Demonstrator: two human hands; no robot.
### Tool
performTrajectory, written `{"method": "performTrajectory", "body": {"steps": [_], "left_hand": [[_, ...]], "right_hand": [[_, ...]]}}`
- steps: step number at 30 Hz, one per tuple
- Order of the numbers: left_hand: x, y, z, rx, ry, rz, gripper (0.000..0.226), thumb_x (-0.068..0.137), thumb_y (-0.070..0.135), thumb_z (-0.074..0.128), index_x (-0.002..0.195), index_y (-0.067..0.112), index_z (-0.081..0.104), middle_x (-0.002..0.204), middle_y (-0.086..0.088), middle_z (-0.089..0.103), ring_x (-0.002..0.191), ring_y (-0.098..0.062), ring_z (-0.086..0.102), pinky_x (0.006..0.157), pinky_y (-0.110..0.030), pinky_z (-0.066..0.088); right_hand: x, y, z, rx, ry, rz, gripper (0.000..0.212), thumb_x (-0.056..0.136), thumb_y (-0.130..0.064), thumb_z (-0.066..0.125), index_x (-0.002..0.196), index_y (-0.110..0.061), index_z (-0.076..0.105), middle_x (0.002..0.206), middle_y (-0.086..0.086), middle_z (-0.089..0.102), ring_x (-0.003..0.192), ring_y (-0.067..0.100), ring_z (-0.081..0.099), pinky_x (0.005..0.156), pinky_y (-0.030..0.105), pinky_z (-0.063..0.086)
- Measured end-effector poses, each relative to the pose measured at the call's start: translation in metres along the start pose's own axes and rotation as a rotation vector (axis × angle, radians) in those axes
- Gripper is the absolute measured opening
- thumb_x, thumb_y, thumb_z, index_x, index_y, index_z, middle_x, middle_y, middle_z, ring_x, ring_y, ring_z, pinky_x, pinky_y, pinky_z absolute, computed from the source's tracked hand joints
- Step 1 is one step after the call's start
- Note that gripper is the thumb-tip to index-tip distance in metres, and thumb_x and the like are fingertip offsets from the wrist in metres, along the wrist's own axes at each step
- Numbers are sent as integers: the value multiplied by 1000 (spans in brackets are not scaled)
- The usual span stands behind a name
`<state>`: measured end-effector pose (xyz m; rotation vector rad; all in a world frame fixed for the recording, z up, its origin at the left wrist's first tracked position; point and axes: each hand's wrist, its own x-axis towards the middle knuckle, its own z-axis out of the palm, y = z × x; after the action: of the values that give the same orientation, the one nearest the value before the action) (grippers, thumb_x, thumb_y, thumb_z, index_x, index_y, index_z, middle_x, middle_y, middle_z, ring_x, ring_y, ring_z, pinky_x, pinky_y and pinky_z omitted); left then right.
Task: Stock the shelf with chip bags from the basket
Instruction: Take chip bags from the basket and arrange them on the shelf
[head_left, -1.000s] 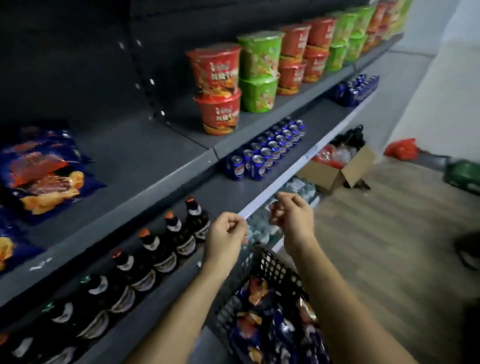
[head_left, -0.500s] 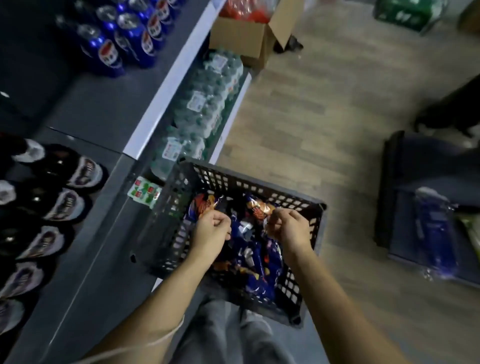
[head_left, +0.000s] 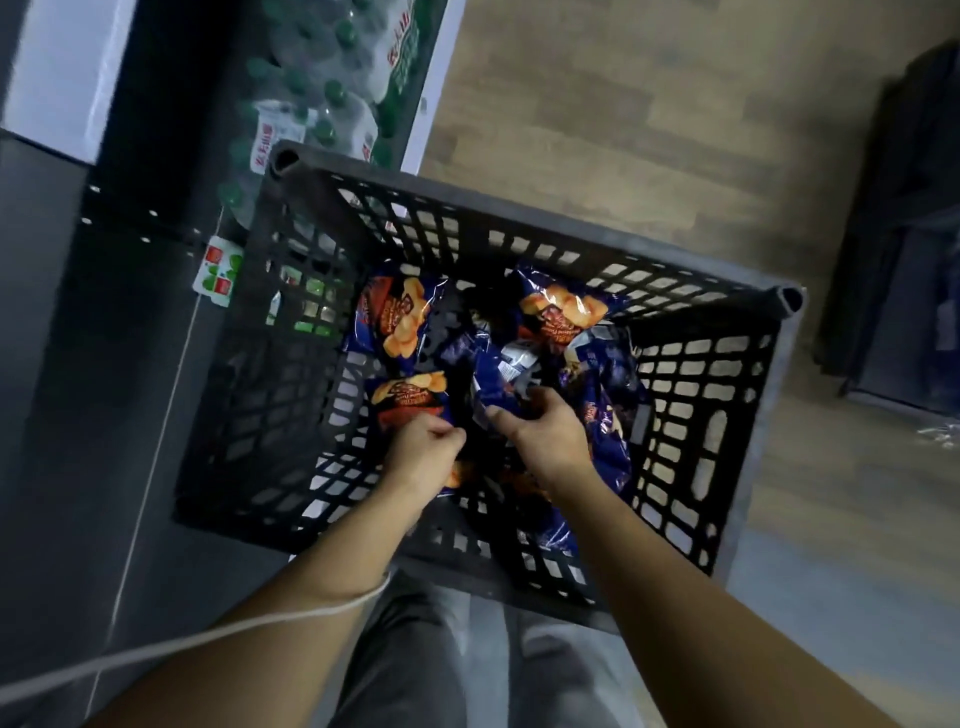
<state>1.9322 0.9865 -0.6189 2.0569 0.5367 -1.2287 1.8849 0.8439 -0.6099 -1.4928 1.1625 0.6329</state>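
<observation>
A black latticed basket (head_left: 519, 223) stands on the floor in front of me, holding several blue chip bags with orange chips printed on them. My left hand (head_left: 423, 452) is inside the basket, its fingers curled onto the lower edge of a chip bag (head_left: 408, 397) at the basket's left. My right hand (head_left: 545, 436) grips the edge of a crumpled blue chip bag (head_left: 498, 376) in the middle. Two more bags (head_left: 400, 317) (head_left: 561, 312) lie face up further back. The shelf unit (head_left: 62, 364) runs along the left.
Shrink-wrapped water bottles with green caps (head_left: 322, 104) sit on the lowest shelf just beyond the basket's far left corner. A price tag (head_left: 218, 273) hangs on the shelf edge. Wooden floor (head_left: 623, 104) lies ahead and right, with a dark unit (head_left: 904, 234) at far right.
The view has tilted from the shelves down onto the basket. Both hands dropped from shelf height into the basket and took hold of chip bags.
</observation>
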Motion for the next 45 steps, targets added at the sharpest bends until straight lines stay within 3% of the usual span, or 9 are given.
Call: {"method": "performTrajectory", "body": {"steps": [6, 12, 17, 23, 27, 31, 39, 42, 45], "left_hand": [[10, -11, -2, -50, -14, -33, 13, 95, 21, 62, 104, 12, 63, 87, -6, 64, 80, -21, 59, 74, -33, 49], [-6, 6, -15, -169, -13, 9, 33, 92, 40, 65, 113, 15, 64, 106, -5, 70, 94, -17, 66, 82, -35, 55], [-44, 52, -34, -378, -47, 156, 37, 87, 46, 71, 115, 22, 66, 105, 6, 76, 97, -12, 72, 91, -35, 54], [-103, 102, -77, -513, -36, 301, 33, 87, 28, 75, 115, 15, 67, 106, -4, 77, 96, -21, 74, 89, -39, 57], [-154, 130, -106, -584, 42, 413, 33, 81, 23, 78, 111, 13, 68, 101, -1, 78, 92, -19, 75, 77, -28, 58], [-211, 151, -133, -618, 146, 545, 37, 78, 22, 78, 113, 14, 68, 102, -1, 77, 92, -20, 75, 84, -38, 57], [-328, 158, -195, -768, 405, 793, 28, 83, 4, 71, 111, 8, 67, 103, -5, 77, 92, -20, 74, 69, -20, 57], [-366, 150, -222, -811, 512, 852, 36, 79, 10, 74, 114, 9, 66, 105, -6, 77, 95, -21, 74, 81, -32, 55], [-402, 140, -250, -840, 634, 904, 37, 77, 11, 76, 113, 10, 66, 104, -4, 77, 95, -22, 74, 79, -30, 56]], "right_hand": [[11, -6, 16, -297, 64, -10, 57, 86, -44, 75, 134, -19, 56, 122, 6, 68, 112, 29, 64, 96, 43, 53], [-4, -19, -4, 204, 97, 39, 43, 94, -22, 71, 135, -12, 59, 110, 5, 74, 95, 22, 72, 89, 41, 59], [-37, -55, -28, 495, -80, -47, 11, 99, -10, 62, 109, -15, 65, 95, 7, 76, 62, 13, 70, 55, 24, 55], [-81, -107, -52, 587, -167, -221, 17, 100, -12, 59, 114, -7, 67, 108, 20, 75, 87, 35, 68, 72, 42, 54], [-117, -143, -67, 605, -245, -318, 22, 100, -12, 60, 119, -3, 66, 112, 22, 74, 97, 41, 68, 89, 52, 53], [-160, -181, -77, 612, -383, -447, 24, 101, -12, 57, 122, -3, 64, 114, 19, 74, 103, 38, 72, 83, 44, 57], [-264, -262, -66, 537, -608, -718, 28, 97, -11, 60, 123, 0, 65, 115, 22, 73, 106, 39, 70, 95, 49, 56], [-305, -286, -50, 501, -692, -789, 26, 98, -11, 60, 120, 0, 66, 114, 22, 73, 103, 37, 71, 88, 43, 58], [-346, -310, -32, 457, -776, -857, 25, 97, -11, 60, 120, -1, 67, 113, 20, 74, 98, 32, 73, 80, 36, 59]]}}
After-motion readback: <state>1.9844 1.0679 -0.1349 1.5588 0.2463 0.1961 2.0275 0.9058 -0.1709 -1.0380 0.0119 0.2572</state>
